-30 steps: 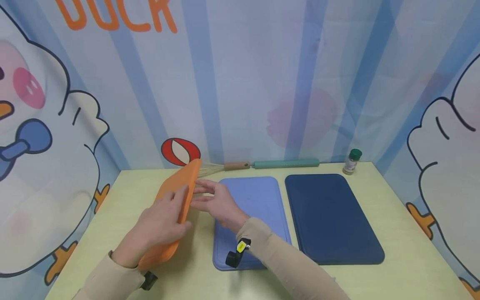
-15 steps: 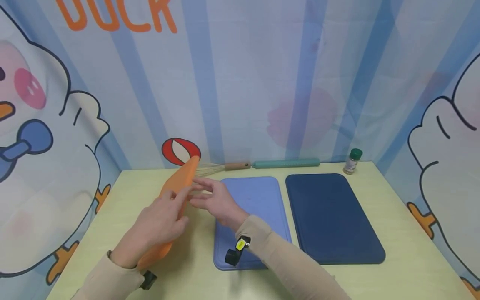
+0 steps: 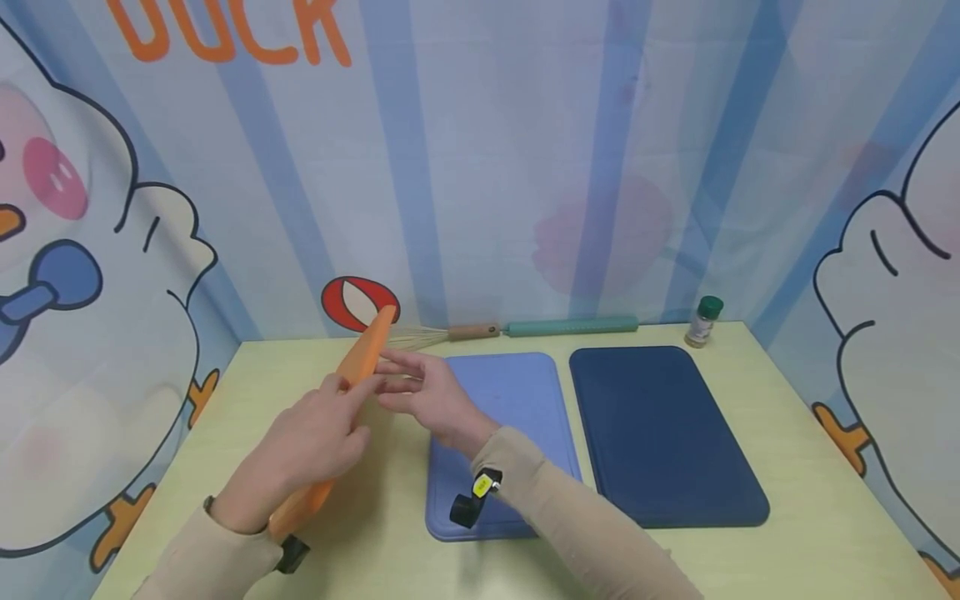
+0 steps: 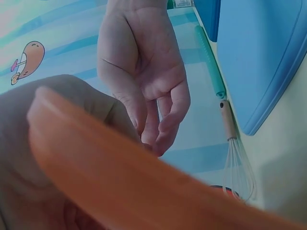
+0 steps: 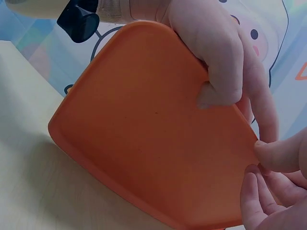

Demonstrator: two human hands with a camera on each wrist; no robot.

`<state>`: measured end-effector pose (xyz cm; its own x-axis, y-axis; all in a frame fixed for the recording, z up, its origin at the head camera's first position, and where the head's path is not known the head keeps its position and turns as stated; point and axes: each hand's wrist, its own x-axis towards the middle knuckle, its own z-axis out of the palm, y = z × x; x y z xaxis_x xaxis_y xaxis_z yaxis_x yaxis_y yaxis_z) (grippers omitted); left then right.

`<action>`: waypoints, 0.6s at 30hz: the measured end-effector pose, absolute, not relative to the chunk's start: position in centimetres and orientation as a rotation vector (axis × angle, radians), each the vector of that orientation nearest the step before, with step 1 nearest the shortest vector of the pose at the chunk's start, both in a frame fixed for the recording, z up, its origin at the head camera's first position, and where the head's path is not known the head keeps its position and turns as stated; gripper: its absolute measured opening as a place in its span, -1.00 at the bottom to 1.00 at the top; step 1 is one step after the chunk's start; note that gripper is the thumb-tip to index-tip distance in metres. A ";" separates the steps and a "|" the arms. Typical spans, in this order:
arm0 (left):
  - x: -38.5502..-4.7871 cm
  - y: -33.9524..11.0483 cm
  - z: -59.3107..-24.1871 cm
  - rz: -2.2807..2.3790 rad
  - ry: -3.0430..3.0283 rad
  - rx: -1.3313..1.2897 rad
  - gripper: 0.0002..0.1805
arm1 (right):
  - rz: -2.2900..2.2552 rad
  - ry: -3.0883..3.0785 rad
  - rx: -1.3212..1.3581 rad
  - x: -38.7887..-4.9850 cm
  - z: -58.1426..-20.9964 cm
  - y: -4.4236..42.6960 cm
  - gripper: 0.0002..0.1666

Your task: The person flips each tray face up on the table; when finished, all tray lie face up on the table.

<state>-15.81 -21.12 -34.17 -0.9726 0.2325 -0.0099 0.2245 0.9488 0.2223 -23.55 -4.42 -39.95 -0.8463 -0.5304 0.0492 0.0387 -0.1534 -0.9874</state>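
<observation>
An orange cutting board stands tilted on edge above the table's left half, nearly edge-on in the head view. My left hand grips its long edge, and in the right wrist view the left thumb presses on the board's broad face. My right hand is at the same edge, farther along, its fingers extended and loosely bent. In the right wrist view its fingertips overlap the board's edge, close to the left fingers. The right palm faces the left wrist camera.
A light blue cutting board lies under the right forearm, with a dark blue cutting board beside it. Along the back edge lie a whisk and a teal rod-like tool. A green-capped spice jar stands back right.
The orange board has turned from showing a broad face to nearly edge-on, its top corner shifting slightly left and up. The left hand has turned with it; the right hand has barely moved.
</observation>
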 end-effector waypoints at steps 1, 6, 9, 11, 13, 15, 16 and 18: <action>-15.8 -21.1 -34.1 0.343 3.066 0.366 -0.34 | -2.052 1.750 -0.562 -23.6 -39.9 -4.4 -0.24; -15.7 -21.2 -33.9 0.359 3.062 0.387 -0.33 | -2.050 1.753 -0.582 -23.6 -39.8 -4.4 -0.23; -15.7 -21.3 -34.0 0.368 3.060 0.392 -0.29 | -2.044 1.754 -0.587 -23.6 -39.8 -4.4 -0.21; -15.7 -21.4 -33.9 0.377 3.055 0.403 -0.27 | -2.038 1.758 -0.592 -23.6 -39.7 -4.4 -0.21; -15.7 -21.5 -33.7 0.382 3.054 0.424 -0.26 | -2.030 1.763 -0.592 -23.6 -39.6 -4.4 -0.21; -15.8 -21.6 -33.5 0.392 3.047 0.434 -0.26 | -2.027 1.760 -0.597 -23.6 -39.5 -4.3 -0.21; -15.8 -21.7 -33.5 0.403 3.040 0.436 -0.25 | -2.027 1.757 -0.598 -23.6 -39.4 -4.3 -0.22; -15.8 -21.7 -33.3 0.425 3.027 0.422 -0.26 | -2.022 1.758 -0.597 -23.6 -39.3 -4.3 -0.22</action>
